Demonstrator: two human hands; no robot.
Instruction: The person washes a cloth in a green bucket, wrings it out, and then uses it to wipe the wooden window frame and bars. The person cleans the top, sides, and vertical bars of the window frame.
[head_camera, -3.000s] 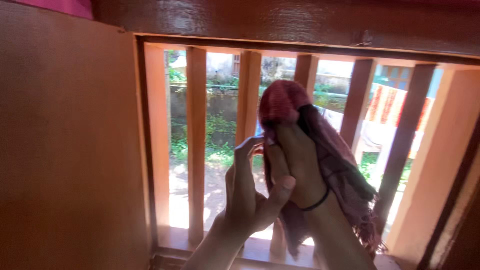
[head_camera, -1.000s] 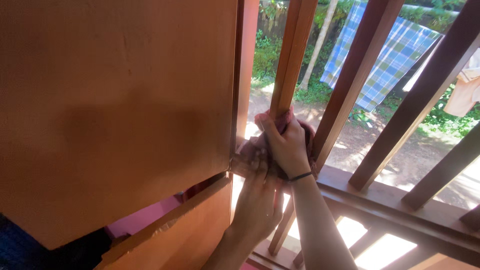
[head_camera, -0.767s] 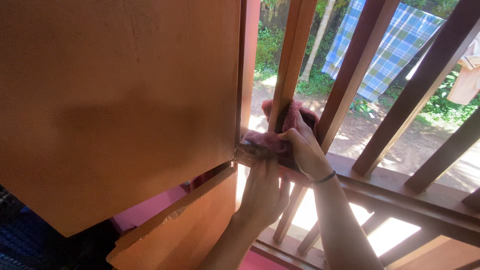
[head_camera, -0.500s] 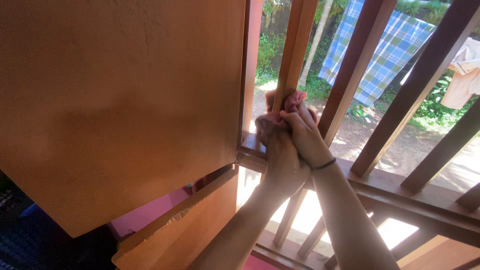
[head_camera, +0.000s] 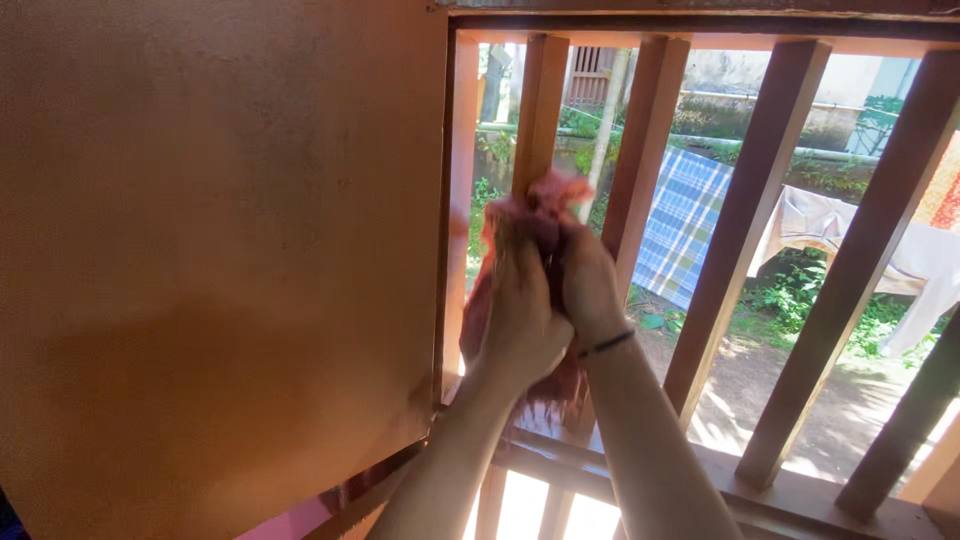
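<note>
Around 1 wooden window bar (head_camera: 536, 110), 2 hands, left hand (head_camera: 524, 318) and right hand (head_camera: 588, 282), clamped on 1 red cloth (head_camera: 548, 200).

Both forearms rise side by side, the hands pressed together at chest height. The left hand (head_camera: 522, 318) shows its back, fingers curled tight in a grip. The right hand (head_camera: 588, 282) clenches beside it, a dark band round the wrist.

A shutter (head_camera: 220, 250) is standing at left, the window bars (head_camera: 745, 240) running to its right. Both hands, left hand (head_camera: 525, 315) beside right hand (head_camera: 587, 285), are wrapping a cloth (head_camera: 540, 205) around the second bar (head_camera: 537, 100). Laundry (head_camera: 685, 225) is hanging far beyond.
</note>
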